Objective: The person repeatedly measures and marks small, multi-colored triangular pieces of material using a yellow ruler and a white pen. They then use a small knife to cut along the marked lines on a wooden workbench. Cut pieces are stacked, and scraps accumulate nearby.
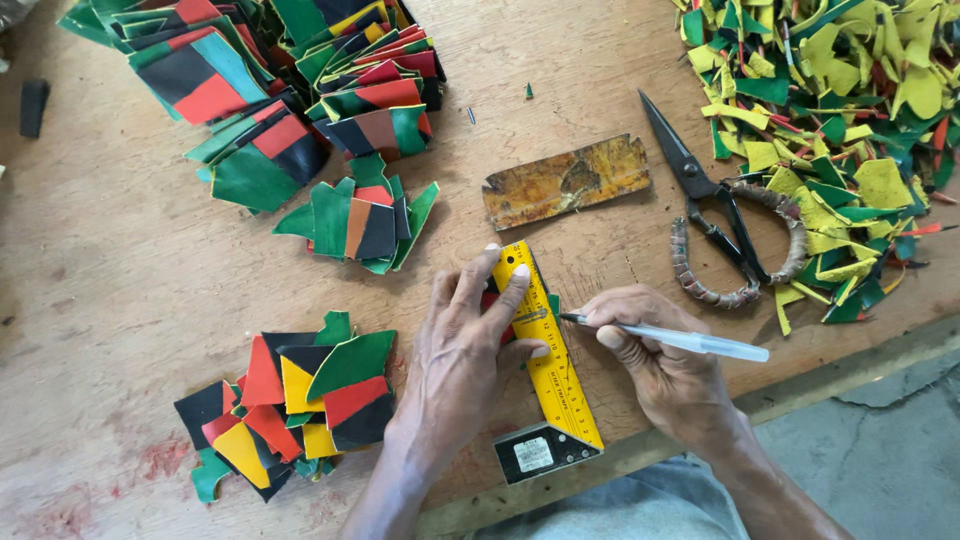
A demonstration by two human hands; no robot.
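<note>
The right hand (660, 365) is pinching a clear-barrelled pen (680, 340), tip touching the yellow metal try square (548, 355). The left hand (470, 345) is pressing that square flat over a coloured patchwork leather piece (490, 300) on the wooden table (120, 270); black scissors (715, 200) are lying near.

A left hand (465, 340) covers most of the patchwork piece (492, 300) beneath a yellow square ruler (548, 355), leaving its shape unclear. The frame's top edge crops the stacked colour pieces (250, 80), and the right edge crops the scrap heap (840, 110). The pen (670, 340) tip meets the ruler, too small to read.
</note>
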